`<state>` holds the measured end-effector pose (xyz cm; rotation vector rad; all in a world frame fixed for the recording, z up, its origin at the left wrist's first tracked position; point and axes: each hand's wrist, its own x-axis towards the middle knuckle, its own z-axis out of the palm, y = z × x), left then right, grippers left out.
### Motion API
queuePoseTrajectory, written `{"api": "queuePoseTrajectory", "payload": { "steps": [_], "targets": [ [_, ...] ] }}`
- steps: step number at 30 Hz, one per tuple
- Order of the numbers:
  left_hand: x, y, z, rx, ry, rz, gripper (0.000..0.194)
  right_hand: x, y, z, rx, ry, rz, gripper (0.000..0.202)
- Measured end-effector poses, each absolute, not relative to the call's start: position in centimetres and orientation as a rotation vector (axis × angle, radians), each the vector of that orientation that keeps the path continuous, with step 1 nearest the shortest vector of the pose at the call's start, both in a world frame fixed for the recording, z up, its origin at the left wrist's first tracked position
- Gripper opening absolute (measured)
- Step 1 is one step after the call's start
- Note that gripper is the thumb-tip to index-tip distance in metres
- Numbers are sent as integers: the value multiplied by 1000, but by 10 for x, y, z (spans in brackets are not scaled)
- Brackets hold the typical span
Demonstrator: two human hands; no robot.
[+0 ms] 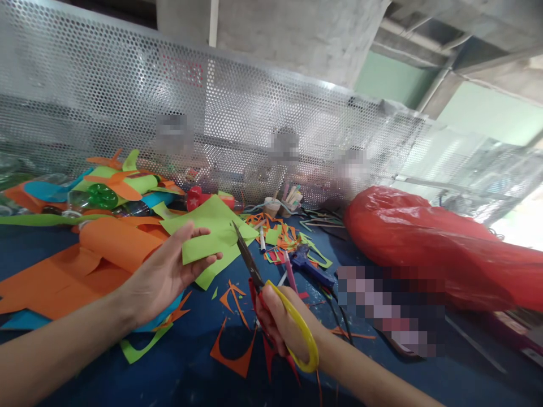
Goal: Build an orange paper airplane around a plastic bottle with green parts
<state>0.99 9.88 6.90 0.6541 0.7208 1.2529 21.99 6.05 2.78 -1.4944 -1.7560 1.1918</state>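
Your left hand point(167, 265) pinches the green paper point(220, 223) between thumb and fingers, holding it up over the middle of the table point(178, 373). Your right hand point(292, 316) is wrapped around the handles of the scissors point(249, 257), blades pointing away at the paper's right edge; whether they touch it you cannot tell. Orange paper point(55, 277) lies left, a glue gun point(313, 269) right of the scissors, and a red bag point(399, 232) far right.

Lime-grn paper point(216, 223), bent, red/yel-handled scissors point(255, 276), dk blades pointing up-left twd paper
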Motion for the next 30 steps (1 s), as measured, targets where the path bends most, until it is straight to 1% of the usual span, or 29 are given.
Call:
{"api": "queuePoseTrajectory", "payload": {
  "steps": [2, 3, 5, 7, 11, 14, 17, 19, 21, 27, 30],
  "targets": [
    [13, 96, 67, 621, 677, 1312, 6, 218, 60, 28, -1452, -1710, 1218, 66],
    [15, 95, 66, 613, 663, 1340, 5, 217, 59, 28, -1432, -1687, 1227, 66],
    [17, 94, 64, 619, 655, 1385, 12, 215, 57, 28, -1407, -1658, 1231, 66],
    [19, 92, 62, 662, 658, 1385, 13, 214, 55, 28, -1384, -1655, 1245, 67],
    [24, 85, 60, 749, 683, 1346, 19, 212, 51, 27, -1349, -1657, 1325, 66],
    [26, 80, 59, 739, 765, 1312, 23, 212, 49, 24, -1335, -1710, 1307, 66],
    [26, 79, 56, 750, 845, 1249, 32, 213, 46, 21, -1297, -1800, 1285, 66],
    [25, 80, 53, 801, 869, 1221, 35, 213, 43, 20, -1317, -1849, 1249, 65],
    [23, 82, 50, 894, 882, 1206, 32, 214, 41, 21, -1335, -1896, 1191, 65],
    [22, 80, 52, 1057, 964, 1189, 29, 217, 40, 35, -1204, -2181, 928, 71],
    [22, 78, 54, 1067, 976, 1149, 29, 217, 38, 42, -1193, -2227, 820, 70]
  ]
}}
